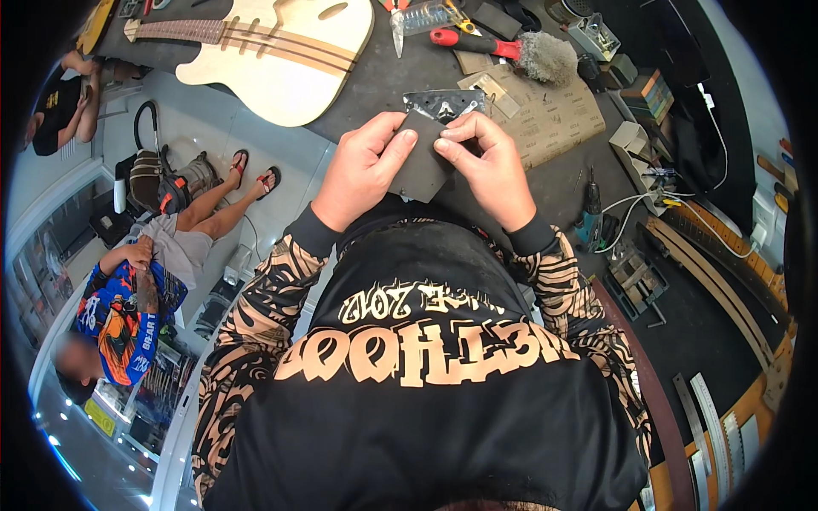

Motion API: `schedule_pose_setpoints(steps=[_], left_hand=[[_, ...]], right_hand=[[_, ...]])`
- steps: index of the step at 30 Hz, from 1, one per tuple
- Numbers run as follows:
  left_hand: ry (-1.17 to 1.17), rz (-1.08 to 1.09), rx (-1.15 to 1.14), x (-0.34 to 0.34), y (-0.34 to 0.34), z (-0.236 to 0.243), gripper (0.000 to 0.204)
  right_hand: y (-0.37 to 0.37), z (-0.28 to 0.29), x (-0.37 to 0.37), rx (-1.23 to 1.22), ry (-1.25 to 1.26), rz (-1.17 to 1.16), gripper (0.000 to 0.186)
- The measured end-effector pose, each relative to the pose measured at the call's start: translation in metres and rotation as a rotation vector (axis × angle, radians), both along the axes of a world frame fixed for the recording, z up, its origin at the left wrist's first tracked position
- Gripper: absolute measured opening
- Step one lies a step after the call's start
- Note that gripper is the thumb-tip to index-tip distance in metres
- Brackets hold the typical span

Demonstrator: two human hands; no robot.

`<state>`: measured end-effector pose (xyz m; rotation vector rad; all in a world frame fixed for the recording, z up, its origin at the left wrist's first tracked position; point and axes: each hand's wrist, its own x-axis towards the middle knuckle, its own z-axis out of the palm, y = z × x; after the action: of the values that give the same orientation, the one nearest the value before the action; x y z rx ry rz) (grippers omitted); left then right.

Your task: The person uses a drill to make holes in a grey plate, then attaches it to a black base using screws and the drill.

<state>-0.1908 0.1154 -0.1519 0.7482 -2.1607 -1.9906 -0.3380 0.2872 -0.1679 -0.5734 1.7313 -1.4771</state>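
A dark grey piece of sandpaper (419, 166) is held up between my two hands in front of my chest. My left hand (365, 166) grips its left edge, thumb lying on the face. The right hand (492, 162) pinches its upper right edge between thumb and fingers. Just beyond the fingertips lies a black plate-like part (445, 104) with light metal areas, partly covered by the sandpaper and hands. At the far left of the bench rests an unfinished pale wooden guitar body (294, 72) with a dark centre stripe and a fretted neck.
A red-handled brush (477, 41) lies on brown printed-back sheets (562, 119). Pliers (396, 25) and a clear bottle (430, 17) are at the back. To the right are a power drill (590, 217), a small vise (635, 281) and steel rulers (703, 409). Two people sit at left.
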Motion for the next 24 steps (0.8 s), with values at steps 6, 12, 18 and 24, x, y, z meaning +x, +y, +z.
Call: schedule_pose_setpoints(steps=[6, 12, 18, 24], left_hand=[[-0.041, -0.01, -0.115, 0.002, -0.002, 0.002, 0.021], [0.027, -0.097, -0.076, -0.003, -0.007, 0.003, 0.023], [0.03, -0.237, -0.189, -0.009, -0.02, 0.005, 0.024], [0.018, -0.352, -0.242, -0.013, -0.029, 0.012, 0.024]], right_hand=[[0.006, 0.004, 0.008, 0.053, -0.028, -0.047, 0.021], [0.011, 0.01, 0.014, 0.052, 0.097, -0.047, 0.02], [0.016, 0.0, 0.026, 0.019, 0.058, -0.116, 0.02], [0.015, 0.001, 0.046, -0.089, -0.251, -0.306, 0.028]])
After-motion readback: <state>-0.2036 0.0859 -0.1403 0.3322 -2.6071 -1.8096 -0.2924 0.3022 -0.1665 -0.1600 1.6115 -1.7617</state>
